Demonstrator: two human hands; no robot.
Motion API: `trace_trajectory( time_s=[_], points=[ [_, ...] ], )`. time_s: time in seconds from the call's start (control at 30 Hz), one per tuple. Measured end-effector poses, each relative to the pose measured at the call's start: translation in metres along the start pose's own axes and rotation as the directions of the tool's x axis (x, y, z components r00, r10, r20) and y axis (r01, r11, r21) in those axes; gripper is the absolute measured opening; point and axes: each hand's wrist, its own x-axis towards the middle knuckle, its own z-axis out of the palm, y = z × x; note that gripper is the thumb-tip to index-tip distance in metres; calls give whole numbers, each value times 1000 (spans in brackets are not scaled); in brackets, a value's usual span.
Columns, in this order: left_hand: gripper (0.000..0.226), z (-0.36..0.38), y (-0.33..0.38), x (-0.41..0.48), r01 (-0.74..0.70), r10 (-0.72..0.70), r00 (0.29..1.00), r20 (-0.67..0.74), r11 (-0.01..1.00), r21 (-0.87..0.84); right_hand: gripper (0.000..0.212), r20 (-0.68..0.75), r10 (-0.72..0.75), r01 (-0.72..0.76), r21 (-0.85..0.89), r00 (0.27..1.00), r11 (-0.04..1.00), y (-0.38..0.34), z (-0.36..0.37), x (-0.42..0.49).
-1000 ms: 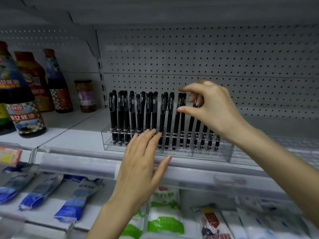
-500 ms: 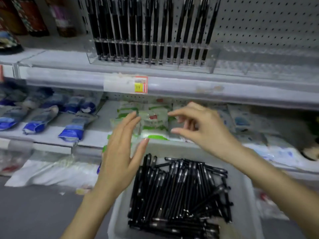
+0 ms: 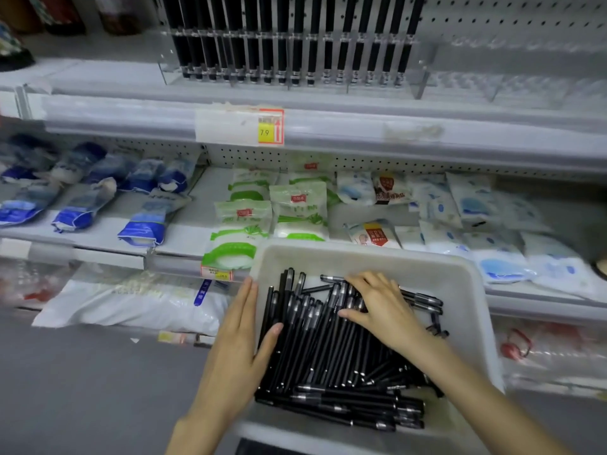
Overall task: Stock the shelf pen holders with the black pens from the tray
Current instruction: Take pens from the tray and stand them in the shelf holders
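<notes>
Below, black pens [image 3: 322, 362] heaped in the white tray [image 3: 427, 267] are touched by the spread right hand [image 3: 384, 313], none gripped; the flat left hand [image 3: 236, 349] is empty. A pinch is needed next.

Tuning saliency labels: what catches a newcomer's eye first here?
The heap of black pens in the tray at bottom centre, with the right hand spread on top and the left hand flat at its left edge. Then the row of upright pens in the clear holder on the top shelf, above a yellow price tag.
</notes>
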Motion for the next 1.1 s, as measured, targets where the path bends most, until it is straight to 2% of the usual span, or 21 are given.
trace_trajectory(
  time_s=[0.07,0.33,0.53,0.67,0.77,0.83,0.9,0.97,1.1],
  points=[
    [69,1,0,-1,3,-3,1000,5,1000,14,70,-3,-1,0,-43,1000,999,-3,2,0],
    [72,5,-6,-3,-24,25,1000,-9,999,42,49,-31,-58,60,50,998,997,-13,15,-15],
    [70,6,-8,-3,-33,34,999,-8,998,44,41,-35,-76,83,294,996,952,-18,14,-21],
    [72,7,-8,-2,-34,34,999,-9,998,52,43,101,-74,-1,601,992,799,-32,6,-30],
    [73,6,-8,-3,-23,24,1000,-6,998,57,42,63,-21,-31,722,998,692,-43,8,-35],
    [71,6,-7,-3,-26,26,1000,-8,998,63,34,6,53,-38,785,999,619,-48,11,-36],
    [69,5,-5,-3,-16,16,1000,0,999,45,30,-9,105,-55,805,994,590,-52,12,-36],
    [71,2,-4,-1,0,0,1000,14,1000,7,28,7,122,-72,839,993,539,-54,4,-36],
    [77,-17,5,14,-26,26,999,-20,1000,-16,21,33,116,-73,930,993,361,-53,-48,-31]
  ],
)
